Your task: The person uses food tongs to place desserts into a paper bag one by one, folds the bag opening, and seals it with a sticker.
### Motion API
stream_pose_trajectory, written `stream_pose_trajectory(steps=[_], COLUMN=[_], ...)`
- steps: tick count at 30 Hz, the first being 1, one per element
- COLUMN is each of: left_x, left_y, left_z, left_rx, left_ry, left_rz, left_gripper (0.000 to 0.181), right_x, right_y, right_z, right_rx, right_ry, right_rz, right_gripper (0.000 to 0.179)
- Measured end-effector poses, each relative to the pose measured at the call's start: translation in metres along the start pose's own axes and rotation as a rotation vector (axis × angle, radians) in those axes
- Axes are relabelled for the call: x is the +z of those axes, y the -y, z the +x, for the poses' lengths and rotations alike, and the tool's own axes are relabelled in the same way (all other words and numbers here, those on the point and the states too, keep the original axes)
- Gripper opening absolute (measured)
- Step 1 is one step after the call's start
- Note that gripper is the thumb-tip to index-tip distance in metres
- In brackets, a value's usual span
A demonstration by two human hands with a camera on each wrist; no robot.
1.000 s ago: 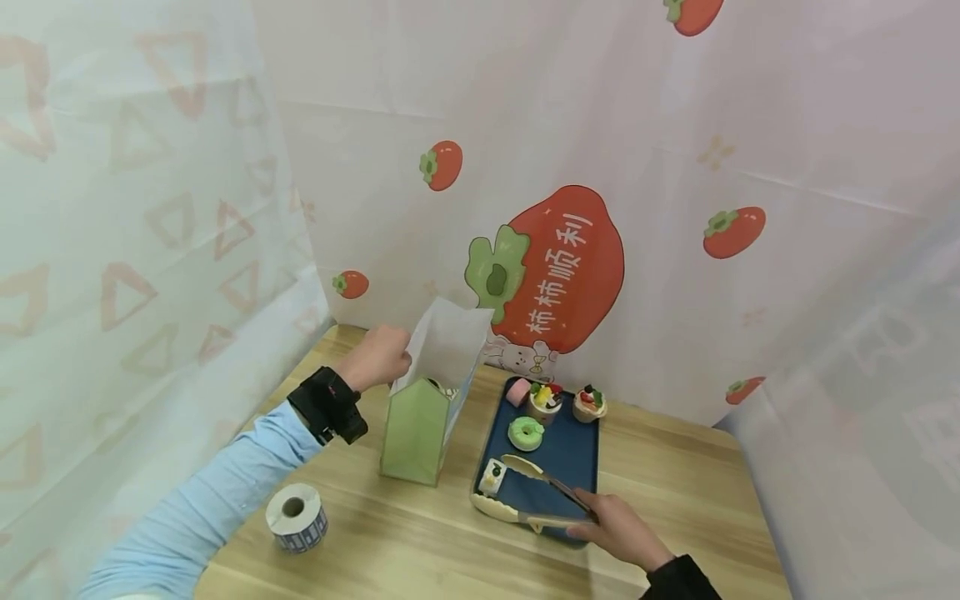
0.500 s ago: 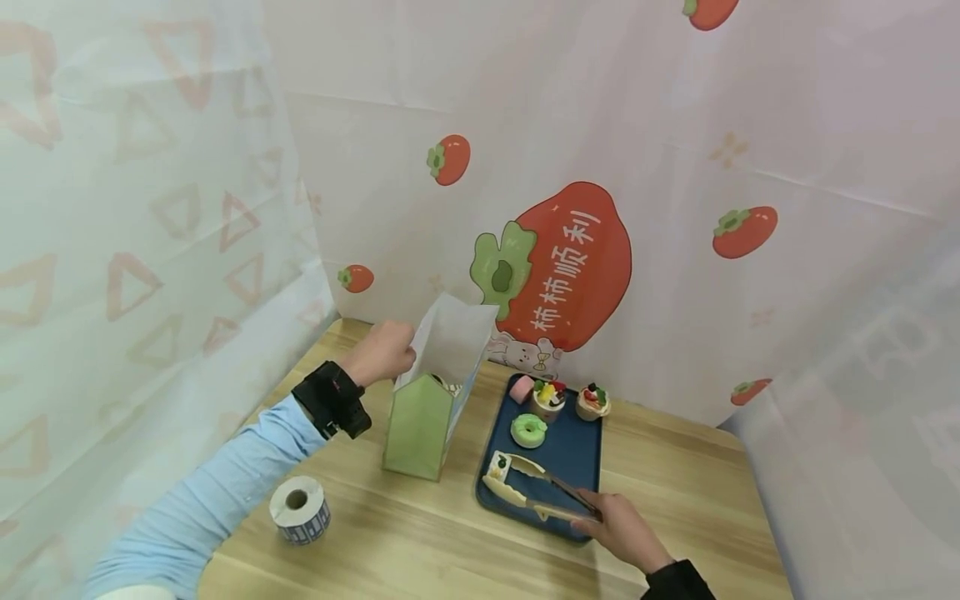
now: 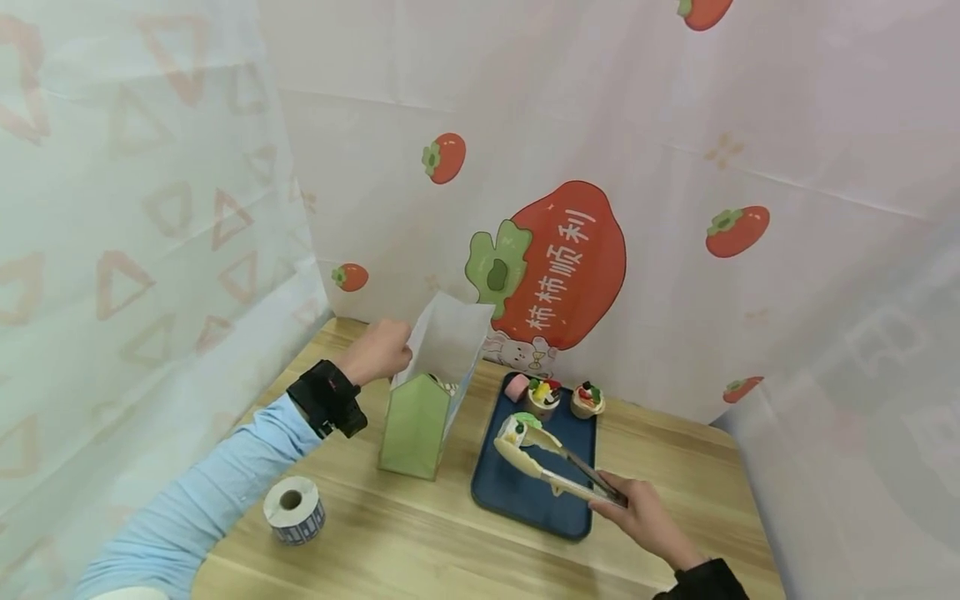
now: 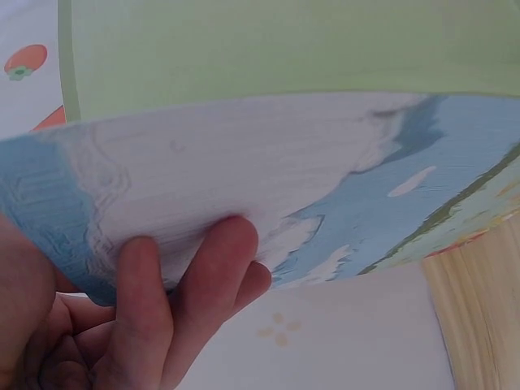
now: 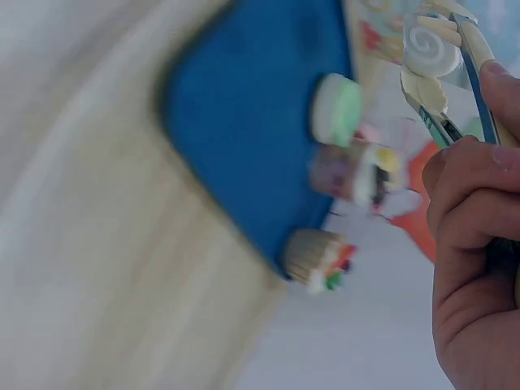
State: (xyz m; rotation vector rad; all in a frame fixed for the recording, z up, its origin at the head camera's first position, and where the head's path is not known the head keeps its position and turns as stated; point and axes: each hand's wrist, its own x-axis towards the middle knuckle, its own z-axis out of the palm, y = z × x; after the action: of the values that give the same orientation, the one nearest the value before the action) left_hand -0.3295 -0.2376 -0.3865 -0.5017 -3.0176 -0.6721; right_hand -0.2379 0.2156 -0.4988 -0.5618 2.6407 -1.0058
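Cake (image 3: 513,430) hung between the tips of my tongs (image 3: 527,464) above the tray (image 3: 525,506), left of my right hand (image 3: 643,512), fingers wrapped round the handles, long axis slanting toward the paper bag (image 3: 414,429). At the left wrist, my left hand (image 4: 175,305) pinched the bag's edge, thumb unclear. At the right wrist, tongs partly hid the cake.

White cake (image 3: 513,430) in tongs (image 3: 527,462), green bag (image 3: 413,430) upright

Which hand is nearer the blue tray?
Right. The right hand holds the tongs near the right edge of the blue tray. The left hand is farther, out past the tray's left side, gripping the bag near its top.
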Motion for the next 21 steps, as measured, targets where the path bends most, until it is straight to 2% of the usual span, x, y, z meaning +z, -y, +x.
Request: stream_pose_trajectory(steps=[6, 12, 21], left_x=[0.000, 0.000, 0.001], left_y=[0.000, -0.001, -0.004], left_z=[0.001, 0.001, 0.002], left_rx=[0.019, -0.004, 0.012], left_ry=[-0.003, 0.020, 0.027], left_rz=[0.005, -0.012, -0.030], left_gripper=[0.019, 0.017, 0.015], right_x=[-0.037, -0.066, -0.100], right_y=[0.032, 0.067, 0.113], right_z=[-0.002, 0.010, 0.046], right_rx=[-0.022, -0.073, -0.252], right_ry=[-0.078, -0.165, -0.097], right_rz=[0.023, -0.062, -0.130], right_gripper=[0.059, 0.052, 0.041])
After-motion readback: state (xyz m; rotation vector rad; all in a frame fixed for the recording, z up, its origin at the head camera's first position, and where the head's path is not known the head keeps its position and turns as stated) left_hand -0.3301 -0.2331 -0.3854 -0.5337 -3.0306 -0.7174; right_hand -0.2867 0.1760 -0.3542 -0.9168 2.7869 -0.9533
